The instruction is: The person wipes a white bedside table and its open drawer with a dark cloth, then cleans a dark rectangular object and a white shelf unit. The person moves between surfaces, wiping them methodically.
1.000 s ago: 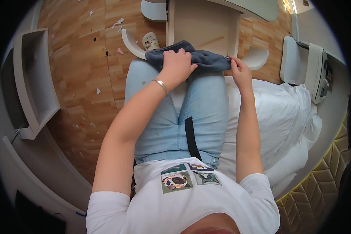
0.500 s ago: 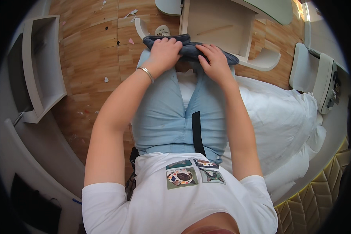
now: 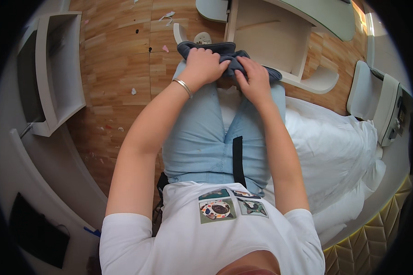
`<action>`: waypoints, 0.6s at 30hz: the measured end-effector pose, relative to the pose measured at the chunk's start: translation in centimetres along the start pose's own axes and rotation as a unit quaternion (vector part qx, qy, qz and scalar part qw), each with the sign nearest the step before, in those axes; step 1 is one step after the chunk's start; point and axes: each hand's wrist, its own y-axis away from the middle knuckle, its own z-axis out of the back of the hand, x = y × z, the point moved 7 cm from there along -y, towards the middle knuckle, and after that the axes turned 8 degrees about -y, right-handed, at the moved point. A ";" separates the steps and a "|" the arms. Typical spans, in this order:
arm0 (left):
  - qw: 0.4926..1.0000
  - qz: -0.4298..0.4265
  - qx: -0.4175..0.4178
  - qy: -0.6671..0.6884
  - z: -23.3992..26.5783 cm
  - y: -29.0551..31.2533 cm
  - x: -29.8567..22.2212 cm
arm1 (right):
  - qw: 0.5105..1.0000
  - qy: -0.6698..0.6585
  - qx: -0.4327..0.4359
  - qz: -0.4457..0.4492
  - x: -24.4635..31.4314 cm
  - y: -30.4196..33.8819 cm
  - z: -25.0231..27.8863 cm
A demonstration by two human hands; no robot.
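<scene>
A dark blue-grey piece of cloth [image 3: 188, 48], perhaps a garment, lies across my knees over light blue jeans [image 3: 192, 123]. My left hand [image 3: 205, 66], with a silver bangle at the wrist, is closed over its left part. On its right part, my right hand [image 3: 253, 80] grips a fold between thumb and fingers. Between the two hands the cloth is bunched up, and its right end sticks out past my right fingers. The fingers hide much of it, so its exact kind cannot be made out.
An open pale drawer [image 3: 270, 43] stands ahead, with a thin stick inside. White bedding [image 3: 326, 146] spreads on my right. A pale shelf unit [image 3: 64, 73] is at left. Paper scraps [image 3: 166, 18] and a light clog [image 3: 203, 38] are on the wooden floor.
My hands have come closer together, and the cloth between them is more bunched. The whole view has shifted slightly. Both hands keep hold of the cloth.
</scene>
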 end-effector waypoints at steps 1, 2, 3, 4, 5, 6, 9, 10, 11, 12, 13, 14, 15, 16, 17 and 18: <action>1.000 0.008 0.000 0.016 -0.2 -0.4 -1.1 | 0.999 -0.022 -0.027 -0.009 -0.9 0.4 0.8; 0.999 0.020 0.014 0.029 -0.4 -0.7 -1.8 | 0.996 -0.061 -0.040 -0.044 -1.6 0.7 1.6; 0.998 0.030 0.028 0.044 -0.4 -1.0 -2.5 | 0.991 -0.098 -0.053 -0.079 -2.2 1.1 2.5; 0.997 0.056 0.049 0.034 -0.5 -1.1 -2.7 | 0.986 -0.129 -0.058 -0.087 -2.5 1.3 3.0; 0.998 0.047 0.035 0.034 -0.3 -1.2 -2.9 | 0.993 -0.067 -0.060 -0.070 -2.6 1.8 3.4; 0.998 0.039 0.022 0.035 -0.3 -1.1 -2.8 | 0.997 -0.006 -0.061 -0.052 -2.6 2.3 3.5; 0.997 -0.022 -0.057 0.041 -0.1 0.2 -0.8 | 0.997 0.060 -0.035 -0.027 -1.5 2.4 3.2; 0.997 -0.037 -0.060 0.025 0.1 0.5 0.3 | 0.999 0.043 -0.021 -0.022 -1.2 2.0 2.8; 0.997 -0.050 -0.062 0.007 0.5 0.9 1.5 | 1.000 0.024 -0.006 -0.015 -0.5 1.5 2.2; 0.996 -0.066 -0.051 -0.017 1.0 1.1 2.4 | 1.000 0.007 0.013 -0.009 0.6 0.8 1.6; 0.995 -0.082 -0.039 -0.041 1.3 1.3 3.2 | 0.999 0.001 0.033 -0.001 1.5 0.0 0.8; 0.989 -0.111 -0.058 -0.074 1.5 1.6 4.2 | 0.998 -0.008 0.054 0.010 2.6 -0.9 -0.2; 0.987 -0.123 -0.047 -0.095 2.0 1.5 4.9 | 0.997 -0.015 0.073 0.019 3.3 -1.5 -1.1; 0.983 -0.141 -0.069 -0.098 2.3 1.4 5.9 | 0.997 0.001 0.070 0.037 4.1 -2.0 -2.0; 0.978 -0.158 -0.090 -0.100 2.7 1.3 6.7 | 0.995 -0.007 0.092 0.033 4.5 -2.7 -2.9; 0.980 -0.148 -0.045 -0.126 3.2 0.9 7.5 | 0.993 -0.015 0.113 0.028 4.9 -3.5 -3.6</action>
